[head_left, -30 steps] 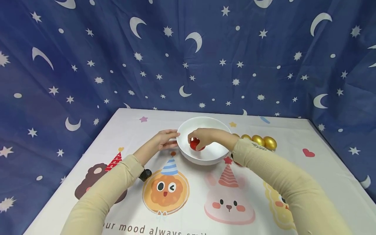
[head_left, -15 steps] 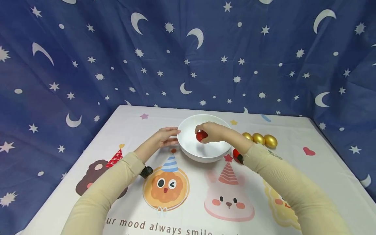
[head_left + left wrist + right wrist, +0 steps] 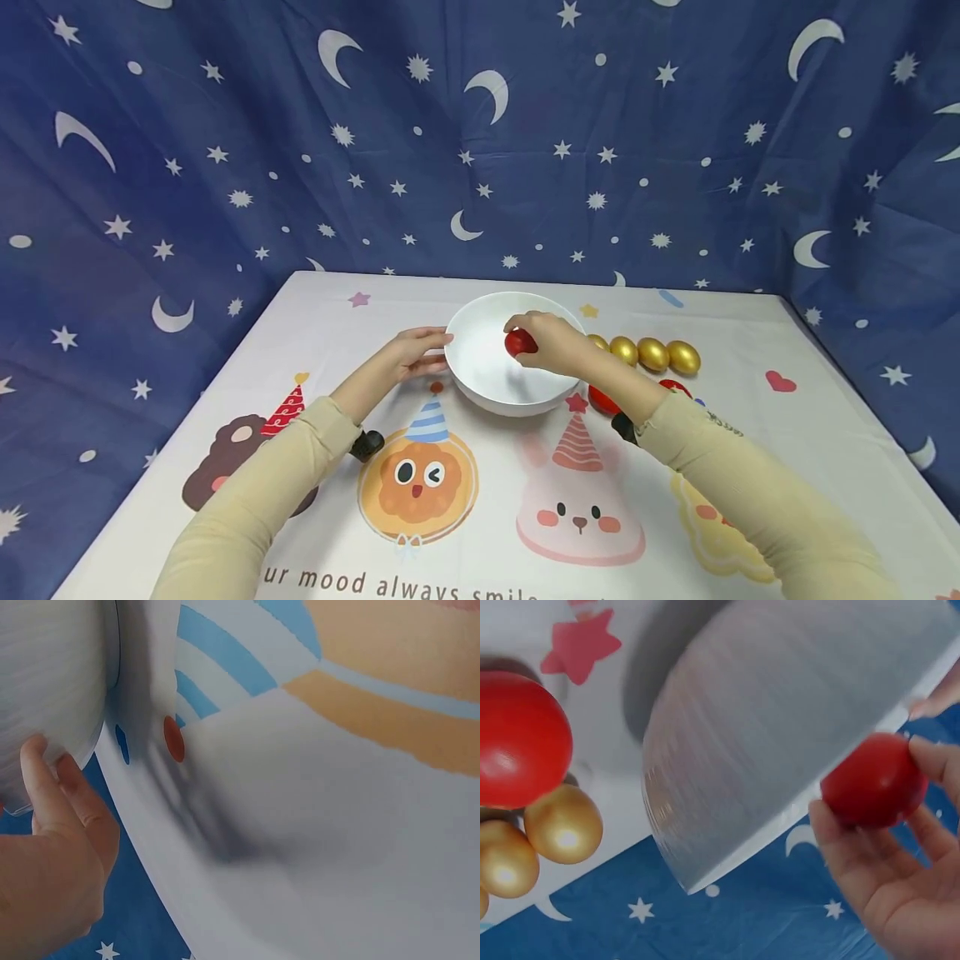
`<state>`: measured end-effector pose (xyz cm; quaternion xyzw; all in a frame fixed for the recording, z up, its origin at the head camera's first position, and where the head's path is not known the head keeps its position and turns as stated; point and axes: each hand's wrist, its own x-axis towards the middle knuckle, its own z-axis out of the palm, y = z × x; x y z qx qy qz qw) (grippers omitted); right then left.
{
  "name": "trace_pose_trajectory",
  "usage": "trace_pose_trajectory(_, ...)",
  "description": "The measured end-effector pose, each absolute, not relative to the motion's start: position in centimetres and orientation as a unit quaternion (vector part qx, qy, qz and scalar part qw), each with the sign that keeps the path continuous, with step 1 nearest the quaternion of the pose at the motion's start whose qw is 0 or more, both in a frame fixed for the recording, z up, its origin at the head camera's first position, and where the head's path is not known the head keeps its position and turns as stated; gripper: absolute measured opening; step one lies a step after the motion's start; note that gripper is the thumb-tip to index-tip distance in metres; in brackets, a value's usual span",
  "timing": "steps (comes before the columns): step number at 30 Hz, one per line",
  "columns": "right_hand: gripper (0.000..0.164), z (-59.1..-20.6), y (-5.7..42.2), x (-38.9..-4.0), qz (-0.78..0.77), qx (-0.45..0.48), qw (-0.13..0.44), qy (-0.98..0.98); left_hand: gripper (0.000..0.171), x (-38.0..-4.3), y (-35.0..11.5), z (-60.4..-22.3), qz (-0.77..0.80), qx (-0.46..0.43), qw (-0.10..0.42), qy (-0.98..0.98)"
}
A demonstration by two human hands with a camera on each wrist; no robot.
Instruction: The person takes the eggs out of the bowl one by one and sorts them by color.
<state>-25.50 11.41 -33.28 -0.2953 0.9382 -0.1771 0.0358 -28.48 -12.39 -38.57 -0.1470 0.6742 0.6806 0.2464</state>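
Observation:
A white bowl (image 3: 480, 367) stands on the printed tablecloth. At its left side my left hand (image 3: 420, 352) holds the rim, one fingertip over the edge and other fingers against the outer wall, as the left wrist view shows on the bowl (image 3: 52, 690). My right hand (image 3: 553, 342) is over the bowl, gripping a small round red object (image 3: 519, 342) between thumb and fingers. In the right wrist view this red object (image 3: 874, 780) appears close by the rim; whether it touches the bowl cannot be told.
Several gold eggs (image 3: 653, 354) lie in a row right of the bowl. A larger, smooth red object (image 3: 602, 399) sits beside the bowl, partly behind my right forearm. Another red thing (image 3: 675, 386) shows past the sleeve. A blue curtain (image 3: 480, 167) hangs behind the table.
My right hand has lifted the red object from low inside the bowl and shifted slightly right and away from me. My left hand stays at the rim.

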Motion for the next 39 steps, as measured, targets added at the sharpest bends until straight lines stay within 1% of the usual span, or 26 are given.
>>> trace_pose_trajectory(5,0.038,-33.7,11.8,-23.9,-0.188,-0.285,-0.011,0.940,0.051,-28.4,-12.5,-38.7,0.685,-0.140,0.247,0.671)
trace_pose_trajectory(12,0.038,-33.9,12.4,-22.1,-0.190,-0.290,-0.046,0.937,0.052,-28.3,-12.6,-38.6,0.688,-0.131,0.248,0.669)
trace_pose_trajectory(22,0.047,-33.7,14.0,-19.7,-0.201,-0.272,-0.074,0.938,0.051,-27.9,-12.8,-38.5,0.695,-0.118,0.244,0.666)
trace_pose_trajectory(27,0.046,-33.7,15.2,-18.7,-0.198,-0.272,-0.102,0.936,0.051,-27.9,-12.6,-38.8,0.699,-0.116,0.248,0.661)
trace_pose_trajectory(35,0.047,-33.4,16.8,-17.5,-0.198,-0.266,-0.111,0.937,0.050,-27.8,-12.8,-38.9,0.704,-0.121,0.248,0.654)
trace_pose_trajectory(39,0.046,-33.4,17.6,-16.9,-0.194,-0.257,-0.129,0.938,0.051,-27.8,-12.8,-38.8,0.706,-0.119,0.247,0.653)
